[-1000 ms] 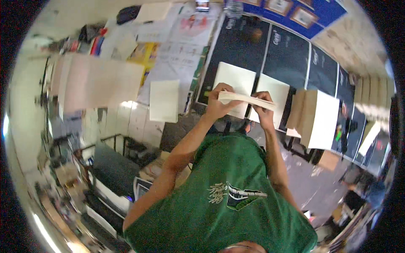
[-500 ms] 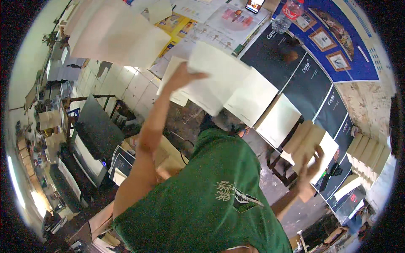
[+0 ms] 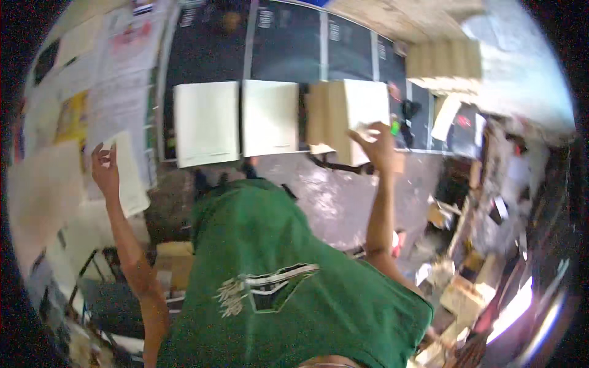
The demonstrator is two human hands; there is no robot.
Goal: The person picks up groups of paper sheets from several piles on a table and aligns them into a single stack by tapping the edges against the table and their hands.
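My right hand (image 3: 377,147) is at the near edge of a white paper section (image 3: 368,101), the topmost of a fanned stack of cream paper sections (image 3: 326,116). Its thumb and fingers are apart, with white paper showing between them. Off to the left, my left hand (image 3: 105,172) is raised beside a pale sheet (image 3: 129,178), fingers loosely bent and nothing visible in them. Two more piles of white paper, a left pile (image 3: 207,122) and a middle pile (image 3: 270,116), lie between my hands along the table's near edge.
Black boards (image 3: 285,46) cover the table. A row of thick cream paper stacks (image 3: 445,61) stands at the back right. Printed sheets (image 3: 119,80) and a large pale sheet (image 3: 46,190) spread at left. Cartons (image 3: 463,297) sit low at right.
The view has turned, so the table edge now runs across it. My left hand has moved off the white paper toward the left sheets. My right hand has come onto the fanned stack.
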